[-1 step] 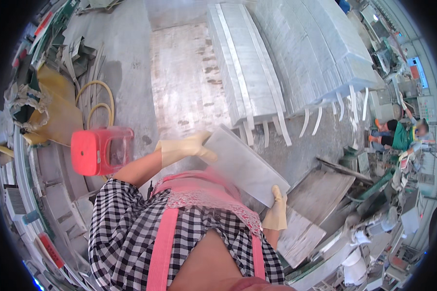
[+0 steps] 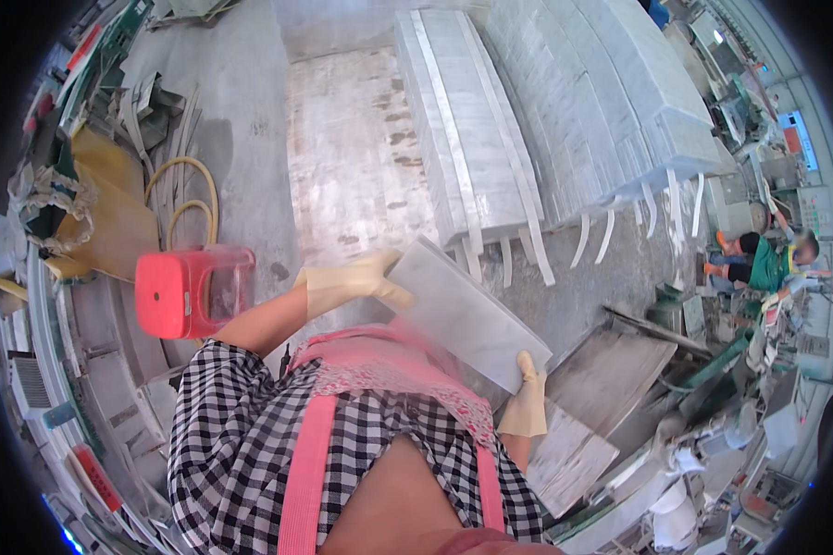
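I hold a pale grey-white rectangular slab (image 2: 467, 319), tilted, in front of my waist; it looks like a stone tile. My left hand (image 2: 366, 280), in a cream rubber glove, grips its far left end, thumb lying over the face. At the slab's near right end my right hand (image 2: 528, 393), gloved alike, is closed on the edge with the thumb on top. The fingers beneath the slab are hidden. A pink apron (image 2: 370, 356) lies just behind its near edge.
Ahead stand a strapped stack of pale slabs (image 2: 453, 129) and a longer stack (image 2: 602, 111), loose strap ends hanging down. A red plastic stool (image 2: 162, 294) and yellow hose (image 2: 211, 190) are left. Boards (image 2: 611, 375) lie right; farther off is a person in a green apron (image 2: 765, 264).
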{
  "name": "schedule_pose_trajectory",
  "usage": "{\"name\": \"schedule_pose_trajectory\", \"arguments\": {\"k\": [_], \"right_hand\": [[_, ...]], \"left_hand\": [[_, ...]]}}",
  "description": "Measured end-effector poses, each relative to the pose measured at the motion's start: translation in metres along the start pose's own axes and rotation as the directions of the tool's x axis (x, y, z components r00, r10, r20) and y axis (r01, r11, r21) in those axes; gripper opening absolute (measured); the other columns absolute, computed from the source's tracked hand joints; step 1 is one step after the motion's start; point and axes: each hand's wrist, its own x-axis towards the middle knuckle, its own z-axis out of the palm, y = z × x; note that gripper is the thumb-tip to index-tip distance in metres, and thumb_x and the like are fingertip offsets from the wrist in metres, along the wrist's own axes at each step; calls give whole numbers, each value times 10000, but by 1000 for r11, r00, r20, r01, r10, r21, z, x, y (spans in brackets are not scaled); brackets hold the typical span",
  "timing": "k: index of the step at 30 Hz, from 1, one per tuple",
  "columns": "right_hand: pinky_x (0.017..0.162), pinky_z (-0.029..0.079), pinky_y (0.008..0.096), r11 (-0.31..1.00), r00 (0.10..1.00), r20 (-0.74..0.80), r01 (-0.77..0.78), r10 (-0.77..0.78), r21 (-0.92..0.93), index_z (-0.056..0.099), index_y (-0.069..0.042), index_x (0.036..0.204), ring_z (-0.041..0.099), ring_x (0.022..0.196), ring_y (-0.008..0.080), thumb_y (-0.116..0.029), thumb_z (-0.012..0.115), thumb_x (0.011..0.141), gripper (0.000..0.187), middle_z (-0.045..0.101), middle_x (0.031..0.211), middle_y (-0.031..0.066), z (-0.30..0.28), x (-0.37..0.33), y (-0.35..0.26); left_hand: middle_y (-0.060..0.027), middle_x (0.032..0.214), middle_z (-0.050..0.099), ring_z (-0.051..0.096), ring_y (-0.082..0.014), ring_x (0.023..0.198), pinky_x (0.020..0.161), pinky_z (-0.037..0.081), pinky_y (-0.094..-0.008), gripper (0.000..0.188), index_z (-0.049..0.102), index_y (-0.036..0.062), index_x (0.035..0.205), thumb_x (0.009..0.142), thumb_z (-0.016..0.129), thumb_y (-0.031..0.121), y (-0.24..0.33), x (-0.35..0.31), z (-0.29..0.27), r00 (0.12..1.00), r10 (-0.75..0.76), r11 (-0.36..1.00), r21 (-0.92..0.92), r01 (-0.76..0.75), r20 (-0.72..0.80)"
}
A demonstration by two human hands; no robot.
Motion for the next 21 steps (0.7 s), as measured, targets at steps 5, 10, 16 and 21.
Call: {"name": "schedule_pose_trajectory", "arguments": {"k": [5,10,16,21], "right_hand": [[938,543,411,993,982,177,-81,66,81,524,30,1368,653,1100,274,-210,666,923,526,641,1255,158,33,76,-64],[964,537,414,990,954,267,-136,137,-24,523,58,1361,664,1091,277,-252,571,989,487,644,1243,176,59,120,-132],[987,525,410,999,962,268,-50,53,-16,518,72,1351,642,1132,281,-246,568,992,482,629,1261,176,78,163,-163],[1011,508,408,997,960,273,-72,58,40,486,66,1380,612,1184,283,-242,572,996,500,593,1316,179,102,189,-181]], "left_hand": [[-157,1219,687,644,-233,1098,943,521,-385,752,578,-45,1320,685,877,225,53,58,-15,999,-51,999,2,51,12],[-169,1242,677,646,-267,1141,985,508,-390,752,577,-44,1322,708,897,251,91,89,-35,989,-95,995,4,96,-116],[-177,1131,722,685,-263,1061,906,540,-390,708,624,-39,1245,679,901,283,125,129,-58,990,-25,983,176,49,-139],[-194,1114,721,689,-292,1056,904,538,-402,704,623,-41,1244,699,879,323,142,170,-92,990,-95,961,249,119,-108]]}}
